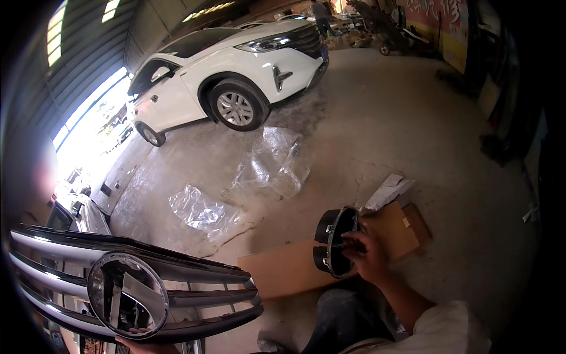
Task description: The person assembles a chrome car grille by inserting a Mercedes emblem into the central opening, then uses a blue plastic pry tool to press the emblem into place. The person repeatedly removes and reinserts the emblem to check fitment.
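At the far left, a long grille (183,297) is being held up at a tilt by the left hand (144,347), its lower edge apparently being gripped below the round opening (how tightly cannot be told, most of that hand being hidden). Lightness, some flex and a slick, easily scratched skin are being suggested by the glossy bars; a hold is being invited by the sturdier central ring. Rightward, crumpled clear plastic sheets (203,209) are being lit along their creases. A flat brown cardboard box (277,274) is being partly hidden by a hollow black oval housing (337,251), which is being pinched at its rim by the right hand (367,253). A light, stiff shell is being suggested there, the rim probably being safer than the silvery clips (326,261).
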A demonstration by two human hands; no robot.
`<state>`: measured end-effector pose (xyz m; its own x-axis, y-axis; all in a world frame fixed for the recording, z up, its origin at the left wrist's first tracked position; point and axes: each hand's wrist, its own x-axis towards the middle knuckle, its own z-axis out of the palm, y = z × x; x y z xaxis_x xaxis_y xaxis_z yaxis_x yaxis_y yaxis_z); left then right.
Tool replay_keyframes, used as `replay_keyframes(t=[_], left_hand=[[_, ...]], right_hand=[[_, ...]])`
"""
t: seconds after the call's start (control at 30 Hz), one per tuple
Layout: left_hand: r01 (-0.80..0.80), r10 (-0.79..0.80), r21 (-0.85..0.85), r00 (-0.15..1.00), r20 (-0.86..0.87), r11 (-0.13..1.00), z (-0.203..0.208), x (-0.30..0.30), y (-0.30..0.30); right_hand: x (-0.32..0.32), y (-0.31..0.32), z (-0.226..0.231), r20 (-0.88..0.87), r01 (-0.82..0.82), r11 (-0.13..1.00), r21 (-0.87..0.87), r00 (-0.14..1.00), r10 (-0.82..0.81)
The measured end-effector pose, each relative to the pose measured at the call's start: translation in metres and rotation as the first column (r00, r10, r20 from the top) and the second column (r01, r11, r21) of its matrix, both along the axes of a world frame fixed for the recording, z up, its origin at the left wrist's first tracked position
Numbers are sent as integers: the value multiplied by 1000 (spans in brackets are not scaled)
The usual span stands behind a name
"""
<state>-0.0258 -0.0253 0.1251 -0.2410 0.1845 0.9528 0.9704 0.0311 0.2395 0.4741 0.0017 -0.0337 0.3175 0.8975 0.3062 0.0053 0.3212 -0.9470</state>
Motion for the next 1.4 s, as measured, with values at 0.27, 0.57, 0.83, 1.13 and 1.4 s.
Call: replay_keyframes(t=[0.27,0.57,0.83,1.13,1.4], left_hand=[[277,-534,457,413,738,845,-1,13,54],[116,-513,502,284,810,857,-58,-29,51],[152,-650,632,215,729,760,-30,4,25],[236,-676,638,150,721,733,-41,3,16],[269,-653,607,135,745,748,-45,-3,12]], right_hand=[[-33,47,-11,-75,-184,978,-92,981,178],[-104,67,53,-805,-427,883,-197,584,102],[-155,64,16,-799,-603,768,215,343,494],[-158,54,44,-689,-697,577,426,163,706],[-157,57,70,-621,-731,525,435,179,763]])
